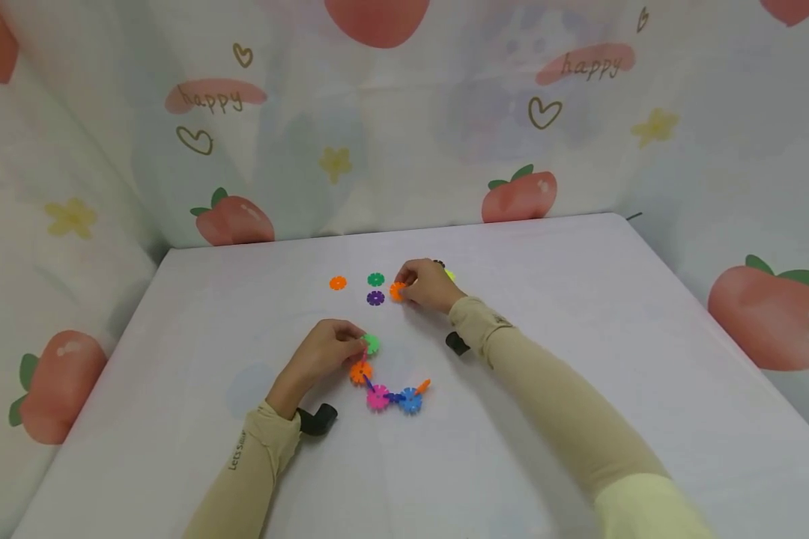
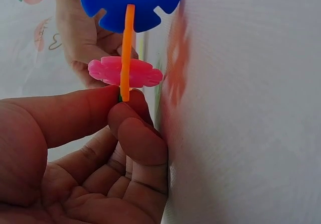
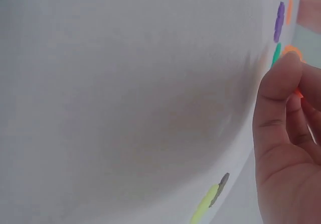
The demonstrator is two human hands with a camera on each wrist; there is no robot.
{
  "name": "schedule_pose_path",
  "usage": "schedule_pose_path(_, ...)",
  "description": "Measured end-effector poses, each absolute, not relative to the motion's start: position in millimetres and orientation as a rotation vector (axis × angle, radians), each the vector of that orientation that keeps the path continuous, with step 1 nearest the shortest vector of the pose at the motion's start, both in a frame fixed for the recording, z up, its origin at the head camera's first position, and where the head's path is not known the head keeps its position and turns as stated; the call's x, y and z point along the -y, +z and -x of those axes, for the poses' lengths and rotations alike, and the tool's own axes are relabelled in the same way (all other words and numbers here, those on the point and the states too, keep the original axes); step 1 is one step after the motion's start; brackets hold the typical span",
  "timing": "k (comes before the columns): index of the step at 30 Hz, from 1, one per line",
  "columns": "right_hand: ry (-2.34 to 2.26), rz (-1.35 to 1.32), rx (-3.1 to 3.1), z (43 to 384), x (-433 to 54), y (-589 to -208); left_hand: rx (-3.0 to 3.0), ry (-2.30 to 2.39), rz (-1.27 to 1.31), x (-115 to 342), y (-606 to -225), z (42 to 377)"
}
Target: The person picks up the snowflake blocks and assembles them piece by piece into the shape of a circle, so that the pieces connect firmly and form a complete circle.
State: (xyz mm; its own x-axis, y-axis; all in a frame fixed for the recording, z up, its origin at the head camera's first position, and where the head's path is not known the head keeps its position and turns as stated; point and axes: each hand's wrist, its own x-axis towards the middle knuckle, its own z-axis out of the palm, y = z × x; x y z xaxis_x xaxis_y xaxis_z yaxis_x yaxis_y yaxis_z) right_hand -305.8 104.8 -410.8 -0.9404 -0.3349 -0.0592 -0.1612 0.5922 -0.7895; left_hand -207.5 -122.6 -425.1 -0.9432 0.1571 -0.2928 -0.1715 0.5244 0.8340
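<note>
With thumb and fingertips my left hand (image 1: pixel 326 348) pinches the light green snowflake disc (image 1: pixel 371 344) at the upper end of a linked chain. From there the chain curves down and right through a pink disc seen edge-on, an orange disc (image 1: pixel 360 373), a pink disc (image 1: pixel 378 397), dark blue pieces and a blue disc (image 1: pixel 410 400), ending in an orange piece (image 1: pixel 423 386). In the left wrist view an orange disc (image 2: pixel 128 53) stands edge-on in a blue one (image 2: pixel 133 8). My right hand (image 1: pixel 429 284) pinches a loose orange disc (image 1: pixel 397 291) by its edge, above the table.
Left of my right hand lie an orange disc (image 1: pixel 338 283), a green disc (image 1: pixel 375 279) and a purple disc (image 1: pixel 375 298). A yellow disc (image 1: pixel 449 275) and a dark disc (image 1: pixel 438 263) peek out behind it. Printed cloth (image 1: pixel 404 150) hangs behind the white table (image 1: pixel 580 299).
</note>
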Motion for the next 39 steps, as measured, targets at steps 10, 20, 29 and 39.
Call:
schedule_pose_path(10, -1.423, 0.450, -2.479, 287, -113, -407, -2.425, 1.387, 0.021, 123, -425, 208)
schedule_pose_path(20, -1.422, 0.559, -2.351, 265, -114, -408, -2.403, 1.406, 0.024, 123, -426, 209)
schedule_pose_path(29, -1.368, 0.686, -2.330, 255, -111, -412, -2.402, 1.399, 0.011, 124, -422, 210)
schedule_pose_path(39, -1.313, 0.719, -2.367, 249, -102, -415, -2.402, 1.389, 0.009, 121, -424, 209)
